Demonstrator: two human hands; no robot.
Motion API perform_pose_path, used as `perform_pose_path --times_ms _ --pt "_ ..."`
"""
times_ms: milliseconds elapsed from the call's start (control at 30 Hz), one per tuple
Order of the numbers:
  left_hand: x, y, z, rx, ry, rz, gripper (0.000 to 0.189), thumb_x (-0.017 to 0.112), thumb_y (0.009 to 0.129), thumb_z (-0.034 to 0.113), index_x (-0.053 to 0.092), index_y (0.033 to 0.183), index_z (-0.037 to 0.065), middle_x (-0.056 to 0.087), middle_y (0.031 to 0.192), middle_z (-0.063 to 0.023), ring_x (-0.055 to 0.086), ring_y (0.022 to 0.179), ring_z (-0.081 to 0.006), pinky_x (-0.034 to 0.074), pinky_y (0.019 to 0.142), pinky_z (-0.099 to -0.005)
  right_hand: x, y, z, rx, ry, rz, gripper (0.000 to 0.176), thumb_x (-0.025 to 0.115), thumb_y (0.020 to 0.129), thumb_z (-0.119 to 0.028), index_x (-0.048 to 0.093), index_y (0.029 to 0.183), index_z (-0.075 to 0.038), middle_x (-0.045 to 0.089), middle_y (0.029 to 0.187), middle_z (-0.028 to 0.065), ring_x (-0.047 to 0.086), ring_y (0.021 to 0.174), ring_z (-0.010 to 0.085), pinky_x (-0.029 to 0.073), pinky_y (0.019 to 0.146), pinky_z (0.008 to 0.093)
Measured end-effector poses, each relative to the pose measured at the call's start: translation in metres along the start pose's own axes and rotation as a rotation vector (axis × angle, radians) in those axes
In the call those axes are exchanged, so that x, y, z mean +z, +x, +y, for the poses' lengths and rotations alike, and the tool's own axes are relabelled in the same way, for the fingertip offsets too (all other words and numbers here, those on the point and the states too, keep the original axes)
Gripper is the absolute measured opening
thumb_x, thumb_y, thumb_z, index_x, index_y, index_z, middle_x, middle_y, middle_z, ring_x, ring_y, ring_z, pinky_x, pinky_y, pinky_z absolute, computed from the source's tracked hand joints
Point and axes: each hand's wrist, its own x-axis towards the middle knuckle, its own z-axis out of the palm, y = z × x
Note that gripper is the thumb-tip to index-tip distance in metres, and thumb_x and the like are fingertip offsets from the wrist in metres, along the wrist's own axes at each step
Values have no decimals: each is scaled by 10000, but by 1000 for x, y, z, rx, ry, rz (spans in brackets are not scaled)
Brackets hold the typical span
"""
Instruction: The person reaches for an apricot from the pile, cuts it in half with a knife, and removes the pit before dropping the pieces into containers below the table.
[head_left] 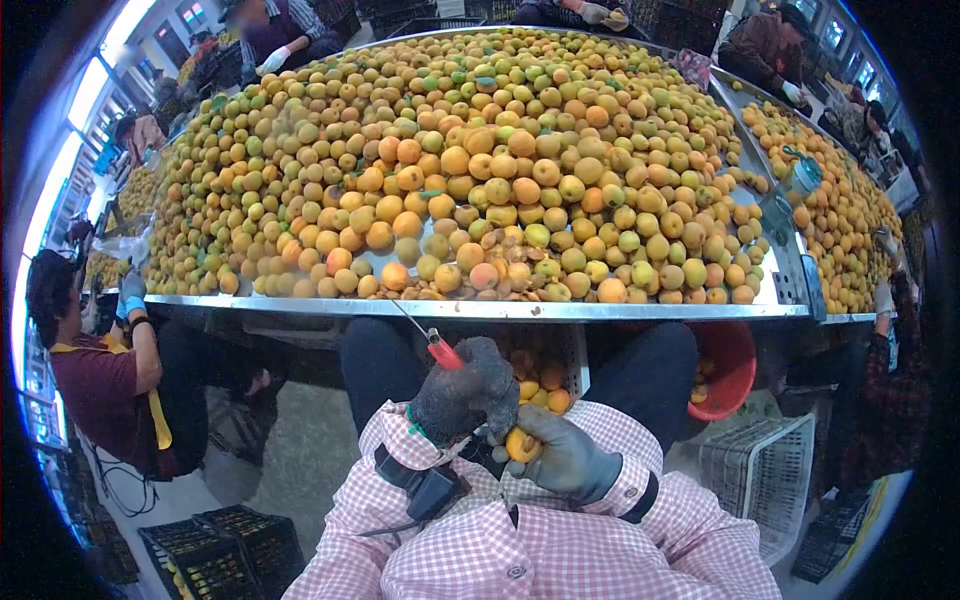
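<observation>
One red-handled tool (444, 351) is gripped by left fingers (492, 382); right fingers (543, 425) hold a fruit (521, 446).

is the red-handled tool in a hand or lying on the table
In a hand: the red-handled tool juts from the gloved left hand, closed around it.

The tool handle (446, 355) looks plastic, the table rim (600, 311) metal.

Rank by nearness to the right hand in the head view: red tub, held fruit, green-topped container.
1. Held fruit: in the right hand.
2. Red tub: on the right, below the table edge.
3. Green-topped container: upper right, beside piled fruit.
</observation>
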Motion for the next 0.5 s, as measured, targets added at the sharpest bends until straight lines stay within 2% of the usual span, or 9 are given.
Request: perform_pose_path --times_ms 100,200,267,300,367,400,433,467,500 --pt "-1 2 1 -62 98 -18 223 615 828 217 454 775 72 457 612 -56 523 519 -212 419 444 -316 2 -3 -3 -34 -102 80 309 439 960 -314 558 1080 -55 596 977 64 593 825 169 494 702 273" --pt "8 10 -8 35 34 -153 178 597 838 185 510 911 47 495 683 -63 547 559 -206 435 451 -324 1 -5 -3 -141 -190 112 288 477 945 -295 574 1060 -49 599 963 57 591 828 165 497 721 284" --pt "17 14 -14 124 175 223 286 567 855 158 490 1102 37 504 722 -59 524 536 -175 426 430 -305 -4 -2 -6 -353 -476 264 266 521 924 -262 576 1060 -40 601 946 62 591 838 159 493 732 272" --pt "20 17 -18 125 176 223 286 567 855 158 490 1102 37 504 722 -59 524 536 -175 426 430 -305 -5 2 -6 -354 -475 263 266 521 924 -262 576 1060 -40 601 946 62 591 838 159 493 732 272" --pt "23 24 -22 236 112 469 302 502 911 280 478 1118 61 450 648 -21 384 398 -118 363 371 -256 -6 9 -5 -464 -758 482 212 548 907 -201 569 989 -7 623 857 81 617 704 167 463 570 219" --pt "22 24 -19 232 140 451 317 462 933 309 466 1152 81 441 639 5 336 376 -90 309 336 -235 -2 7 -7 -466 -756 482 212 548 907 -201 569 989 -7 623 857 81 617 704 167 463 570 219" --pt "18 23 -18 229 141 450 317 462 933 309 466 1152 81 441 639 5 336 376 -90 309 336 -235 8 2 -11 -280 -500 344 244 562 898 -227 576 1016 -13 623 874 78 615 726 159 479 603 235" --pt "13 21 -17 159 8 331 329 458 935 321 461 1164 85 436 638 14 332 371 -87 297 327 -234 13 -1 -12 -94 -244 204 279 575 890 -252 584 1043 -20 624 890 75 613 749 151 495 636 251" --pt "10 18 -15 89 -123 212 342 454 937 333 457 1175 88 431 637 23 328 367 -84 284 318 -233 12 -2 -12 -94 -244 205 279 575 890 -252 584 1043 -20 624 890 75 613 749 151 495 636 251"
